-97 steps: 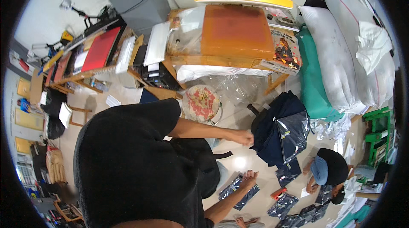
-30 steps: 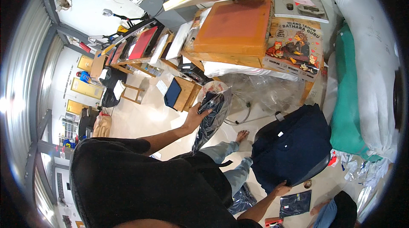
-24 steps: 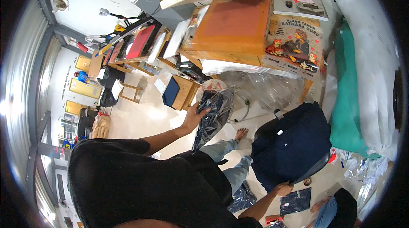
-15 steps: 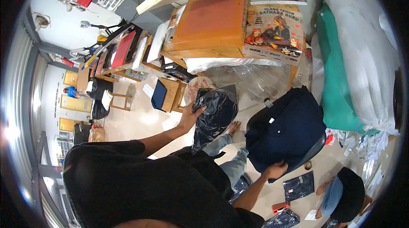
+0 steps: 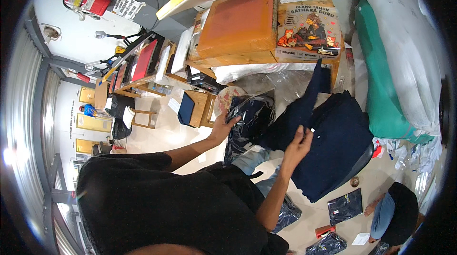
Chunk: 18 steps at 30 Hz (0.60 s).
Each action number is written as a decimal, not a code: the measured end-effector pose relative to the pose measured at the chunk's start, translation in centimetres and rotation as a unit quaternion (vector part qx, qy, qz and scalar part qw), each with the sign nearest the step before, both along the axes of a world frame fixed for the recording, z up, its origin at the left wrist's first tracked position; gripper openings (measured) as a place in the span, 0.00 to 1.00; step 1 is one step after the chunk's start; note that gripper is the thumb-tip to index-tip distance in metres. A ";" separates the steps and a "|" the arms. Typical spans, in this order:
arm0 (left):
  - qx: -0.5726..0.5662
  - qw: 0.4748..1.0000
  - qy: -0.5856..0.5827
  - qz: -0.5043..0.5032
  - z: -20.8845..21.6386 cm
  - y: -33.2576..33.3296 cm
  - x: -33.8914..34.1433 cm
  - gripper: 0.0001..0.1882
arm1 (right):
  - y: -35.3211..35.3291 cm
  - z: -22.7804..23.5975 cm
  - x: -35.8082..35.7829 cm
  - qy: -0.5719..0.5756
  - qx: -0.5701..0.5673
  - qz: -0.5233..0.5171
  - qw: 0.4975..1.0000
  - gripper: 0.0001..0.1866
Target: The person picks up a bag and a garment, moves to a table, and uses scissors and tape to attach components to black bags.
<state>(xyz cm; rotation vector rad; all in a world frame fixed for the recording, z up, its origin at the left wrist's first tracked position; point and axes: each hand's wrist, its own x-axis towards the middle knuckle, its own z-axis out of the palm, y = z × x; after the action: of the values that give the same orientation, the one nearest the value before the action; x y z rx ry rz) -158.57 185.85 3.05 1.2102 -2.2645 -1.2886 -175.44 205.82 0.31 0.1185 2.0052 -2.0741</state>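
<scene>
My left hand is closed on the edge of a transparent plastic bag with dark folded cloth in it. My right hand pinches a navy garment by its edge, beside a small white tag. Part of this garment is raised, and one narrow end reaches up toward the wooden table. Beneath and to the right of it, a pile of navy cloth covers a dark chair seat, whose rim shows at the right.
An orange-topped wooden box stands on a table ahead. White and green sacks line the right side. Bagged dark garments and a red tape dispenser lie on the floor. Another person sits at the lower right.
My right hand has moved up and left from the pile's lower edge, lifting a navy garment across toward the plastic bag. My left hand still holds the bag.
</scene>
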 end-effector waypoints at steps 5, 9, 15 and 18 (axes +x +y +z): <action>-0.037 0.998 -0.040 -0.023 0.2 -0.3 -0.6 0.21 | 8.3 -8.3 0.8 -0.047 0.101 -0.129 0.985 0.14; -0.016 0.999 -0.039 -0.003 0.3 0.2 1.6 0.21 | 19.1 -20.3 3.3 -0.036 0.291 -0.234 0.927 0.22; -0.005 0.997 -0.073 0.005 -0.6 -0.4 2.4 0.21 | 26.0 -25.5 4.9 -0.018 0.428 -0.067 0.901 0.24; 0.038 0.999 -0.034 -0.017 -1.1 -0.5 2.4 0.23 | 28.3 -29.4 6.3 -0.089 0.439 -0.011 0.894 0.24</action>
<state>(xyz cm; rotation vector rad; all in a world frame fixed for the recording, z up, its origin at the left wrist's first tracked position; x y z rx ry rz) -156.19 185.31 1.93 1.2659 -2.3122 -1.3776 -169.16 234.11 -29.05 0.4682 2.6349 -0.9548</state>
